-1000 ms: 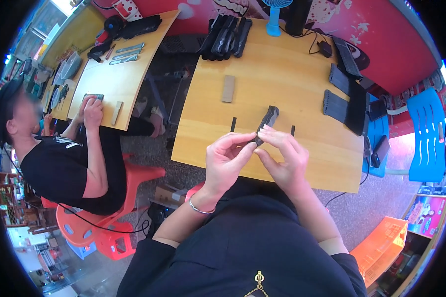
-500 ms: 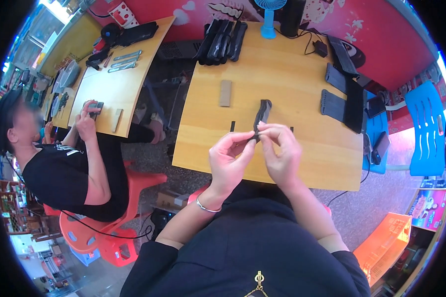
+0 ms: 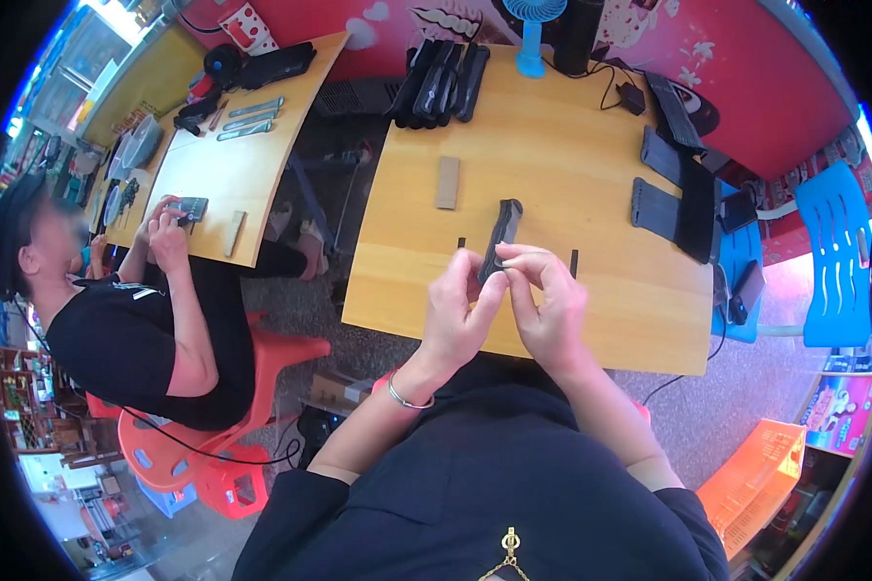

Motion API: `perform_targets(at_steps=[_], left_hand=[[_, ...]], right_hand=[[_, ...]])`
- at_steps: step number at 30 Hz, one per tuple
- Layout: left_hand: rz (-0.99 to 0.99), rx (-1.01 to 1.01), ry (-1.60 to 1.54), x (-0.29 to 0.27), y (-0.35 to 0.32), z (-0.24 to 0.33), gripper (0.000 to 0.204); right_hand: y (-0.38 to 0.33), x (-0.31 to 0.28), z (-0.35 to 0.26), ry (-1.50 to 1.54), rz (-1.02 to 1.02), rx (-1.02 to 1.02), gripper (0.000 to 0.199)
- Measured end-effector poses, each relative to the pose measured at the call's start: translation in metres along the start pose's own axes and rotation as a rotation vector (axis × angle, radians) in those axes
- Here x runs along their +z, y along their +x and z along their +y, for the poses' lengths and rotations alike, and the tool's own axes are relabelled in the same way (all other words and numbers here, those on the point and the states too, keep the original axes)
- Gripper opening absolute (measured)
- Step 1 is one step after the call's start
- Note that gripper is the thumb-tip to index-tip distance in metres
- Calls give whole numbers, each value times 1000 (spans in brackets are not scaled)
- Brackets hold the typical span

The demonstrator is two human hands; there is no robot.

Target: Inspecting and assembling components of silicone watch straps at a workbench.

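Note:
Between my hands, over the near part of the table [image 3: 407, 261], is a narrow dark strip [image 3: 502, 229], black on one side and grey on the other, apparently folded fabric. Its far end points away from me. My left hand [image 3: 463, 298] pinches its near end from the left. My right hand [image 3: 545, 295] grips the same end, thumb and forefinger pressed together close to the left fingertips. One short black piece [image 3: 574, 262] lies right of my right hand, another black piece [image 3: 462, 243] beyond my left. Farther off rests a flat tan card strip [image 3: 448, 183].
Dark folded bundles [image 3: 438, 85] lie at the far left, near a blue fan [image 3: 530, 44]. Dark grey ribbed pieces [image 3: 655, 205] and a black band sit at the right edge. A co-worker [image 3: 116, 320] handles a dark piece at the left table [image 3: 199, 179]. A blue chair [image 3: 833, 257] stands right.
My left hand has shifted slightly right, nearer my right hand, with its fingers more curled around the strip. The strip's far end has tilted left. The co-worker's hands have moved around their dark piece.

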State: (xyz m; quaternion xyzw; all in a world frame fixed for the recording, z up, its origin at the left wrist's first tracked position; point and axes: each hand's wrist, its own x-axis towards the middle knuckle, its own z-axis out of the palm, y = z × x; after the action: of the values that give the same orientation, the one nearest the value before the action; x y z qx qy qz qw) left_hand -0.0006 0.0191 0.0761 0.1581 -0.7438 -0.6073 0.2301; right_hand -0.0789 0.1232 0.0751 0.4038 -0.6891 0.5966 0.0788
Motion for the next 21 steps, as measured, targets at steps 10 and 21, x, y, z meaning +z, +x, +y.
perform_targets(at_steps=[10, 21], left_hand=[[-139, -15, -274, -6, -7, -11, 16], [-123, 65, -128, -11, -8, -13, 14]], right_hand=[[13, -26, 8, 965, 150, 771, 19], [-8, -13, -1, 63, -166, 84, 49]])
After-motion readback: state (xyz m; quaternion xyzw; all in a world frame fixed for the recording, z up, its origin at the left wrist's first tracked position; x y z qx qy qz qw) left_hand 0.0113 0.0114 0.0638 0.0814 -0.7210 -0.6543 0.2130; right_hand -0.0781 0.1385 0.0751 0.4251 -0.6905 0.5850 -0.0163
